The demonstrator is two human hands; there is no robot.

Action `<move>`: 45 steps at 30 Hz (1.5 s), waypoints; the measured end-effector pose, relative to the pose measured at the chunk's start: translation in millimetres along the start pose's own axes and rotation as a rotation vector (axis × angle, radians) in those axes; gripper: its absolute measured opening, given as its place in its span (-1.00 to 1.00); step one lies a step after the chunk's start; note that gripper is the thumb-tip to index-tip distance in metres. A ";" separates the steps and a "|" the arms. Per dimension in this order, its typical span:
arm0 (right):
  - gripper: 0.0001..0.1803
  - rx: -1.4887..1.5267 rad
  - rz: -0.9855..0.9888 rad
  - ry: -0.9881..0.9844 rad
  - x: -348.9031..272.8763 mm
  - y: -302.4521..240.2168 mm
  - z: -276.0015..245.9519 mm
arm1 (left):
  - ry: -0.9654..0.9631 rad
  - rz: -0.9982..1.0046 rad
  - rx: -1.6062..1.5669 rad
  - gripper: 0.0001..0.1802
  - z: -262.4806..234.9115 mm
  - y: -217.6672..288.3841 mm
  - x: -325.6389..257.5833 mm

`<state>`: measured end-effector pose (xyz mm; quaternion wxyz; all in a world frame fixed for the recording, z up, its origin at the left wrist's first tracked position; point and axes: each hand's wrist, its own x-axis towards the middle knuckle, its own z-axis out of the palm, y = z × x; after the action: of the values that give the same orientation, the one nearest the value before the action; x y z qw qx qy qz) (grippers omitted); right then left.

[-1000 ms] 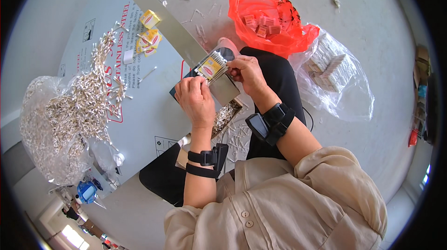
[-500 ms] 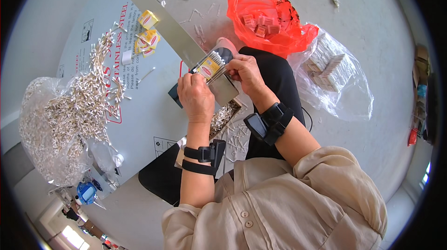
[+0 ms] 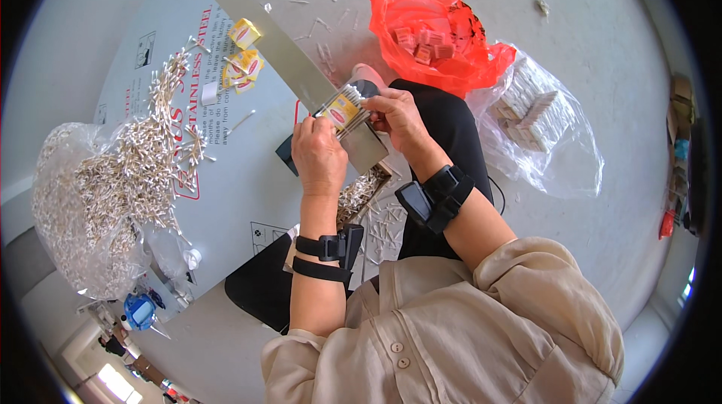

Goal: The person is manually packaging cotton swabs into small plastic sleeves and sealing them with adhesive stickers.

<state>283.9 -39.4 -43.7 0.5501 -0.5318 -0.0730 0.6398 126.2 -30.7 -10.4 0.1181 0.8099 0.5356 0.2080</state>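
Between my hands is a pack of cotton swabs (image 3: 347,105), white tips up and to the right, with a yellow printed card at its front. My left hand (image 3: 319,150) pinches its lower left end. At the upper right, near the tips, the fingers of my right hand (image 3: 396,113) are closed on the pack's edge. Whether a clear bag wraps all the swabs is hard to tell. Just below the pack stands a metal-faced block (image 3: 364,150), and under my wrists a box (image 3: 359,197) holds loose swabs.
Loose swabs (image 3: 124,186) spill from a clear bag across the film-covered table (image 3: 233,178) at left. Yellow cards (image 3: 242,69) lie near its edge. On the floor at right are a red bag (image 3: 444,73) of small packs and a clear bag (image 3: 564,156) of white packs.
The pack of cotton swabs has tilted slightly in my hands, and the clear film seen around it earlier shows less. Both hands keep their hold with little movement.
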 end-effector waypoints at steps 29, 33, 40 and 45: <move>-0.92 -0.301 0.069 -0.072 3.5 -15.2 -5.6 | 0.115 -0.027 -0.124 -0.87 3.5 -1.8 -7.7; -0.91 -0.250 0.102 -0.040 4.4 -13.9 -6.3 | 0.109 -0.082 -0.158 -0.77 2.4 0.9 -17.0; -0.85 -0.283 0.002 -0.082 8.1 -7.6 -9.3 | -0.107 -0.023 0.146 -0.11 4.3 24.8 -22.9; -0.81 -0.261 0.024 -0.015 5.7 -12.8 1.3 | -0.163 -0.005 0.200 -0.11 10.1 19.6 -22.1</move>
<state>291.9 -29.4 -37.9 0.4679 -0.5950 -0.1533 0.6353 139.4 -58.5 -15.8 0.0803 0.8305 0.5442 0.0869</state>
